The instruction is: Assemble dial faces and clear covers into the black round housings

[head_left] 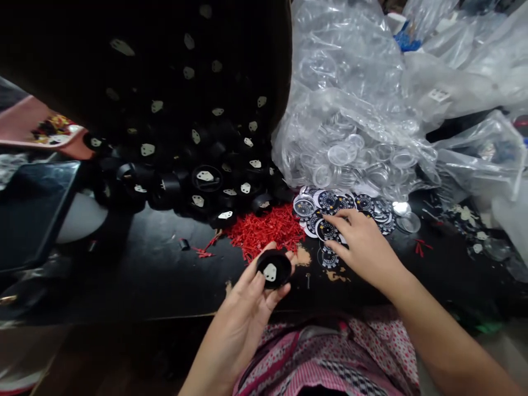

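Note:
My left hand [247, 300] holds a round black cap [274, 268] with a small white plate inside it, fingers curled around its rim. My right hand [358, 242] reaches onto a spread of round printed dial discs [330, 201] on the black table, its fingertips resting on one dial disc [327, 230]. A heap of small red pins [264, 231] lies just beyond the cap, between both hands.
A big pile of black caps [198, 165] spills from a dark bag at the back left. Clear plastic bags of transparent round lenses [355, 159] fill the back right. The black table [144, 275] edge runs just before my lap.

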The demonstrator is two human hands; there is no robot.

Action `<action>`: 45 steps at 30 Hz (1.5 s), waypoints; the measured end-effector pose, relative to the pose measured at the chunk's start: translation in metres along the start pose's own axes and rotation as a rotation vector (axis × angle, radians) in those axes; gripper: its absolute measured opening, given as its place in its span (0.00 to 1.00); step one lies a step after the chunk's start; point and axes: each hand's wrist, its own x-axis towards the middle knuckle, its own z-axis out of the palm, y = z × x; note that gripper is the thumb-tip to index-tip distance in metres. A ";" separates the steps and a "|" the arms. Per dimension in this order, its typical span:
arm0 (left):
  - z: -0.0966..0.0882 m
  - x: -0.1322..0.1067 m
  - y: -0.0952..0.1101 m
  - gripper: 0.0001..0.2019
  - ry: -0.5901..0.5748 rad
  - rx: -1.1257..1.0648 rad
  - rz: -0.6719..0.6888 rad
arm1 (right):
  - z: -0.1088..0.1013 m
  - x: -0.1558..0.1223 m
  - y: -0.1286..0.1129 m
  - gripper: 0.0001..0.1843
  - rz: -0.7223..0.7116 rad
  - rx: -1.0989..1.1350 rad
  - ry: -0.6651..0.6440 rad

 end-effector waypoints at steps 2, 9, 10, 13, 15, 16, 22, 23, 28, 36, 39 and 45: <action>0.002 0.001 -0.005 0.23 -0.044 0.031 -0.012 | 0.005 -0.001 0.001 0.21 0.040 0.058 0.026; 0.004 0.006 -0.018 0.15 -0.003 -0.027 0.007 | 0.005 0.002 0.010 0.06 0.269 0.512 0.087; 0.005 0.007 -0.018 0.17 -0.010 -0.039 0.000 | 0.004 0.001 0.012 0.06 0.302 0.570 0.089; 0.009 0.007 -0.019 0.21 -0.037 -0.084 -0.013 | 0.002 -0.002 0.021 0.09 0.368 0.692 0.115; 0.012 0.007 -0.018 0.20 -0.041 -0.115 -0.013 | -0.001 -0.004 0.024 0.10 0.386 0.721 0.160; 0.014 0.006 -0.018 0.20 -0.042 -0.131 -0.016 | -0.003 -0.006 0.023 0.09 0.382 0.719 0.202; 0.029 0.005 -0.017 0.18 -0.124 -0.239 -0.066 | -0.013 -0.011 -0.010 0.06 0.241 0.799 0.196; 0.031 0.007 -0.017 0.18 -0.109 -0.242 -0.053 | -0.012 -0.011 -0.016 0.06 0.227 0.851 0.117; 0.029 0.018 -0.020 0.18 0.046 -0.128 0.112 | -0.008 -0.009 -0.027 0.07 0.271 0.963 0.026; 0.027 0.008 -0.029 0.15 -0.056 0.102 0.084 | -0.018 -0.007 -0.057 0.03 0.161 0.887 -0.046; 0.022 0.009 -0.030 0.18 -0.061 0.215 0.123 | -0.017 -0.006 -0.062 0.03 0.176 0.848 -0.062; 0.017 0.012 -0.026 0.18 -0.115 0.282 0.105 | -0.016 -0.005 -0.054 0.06 0.193 0.837 -0.144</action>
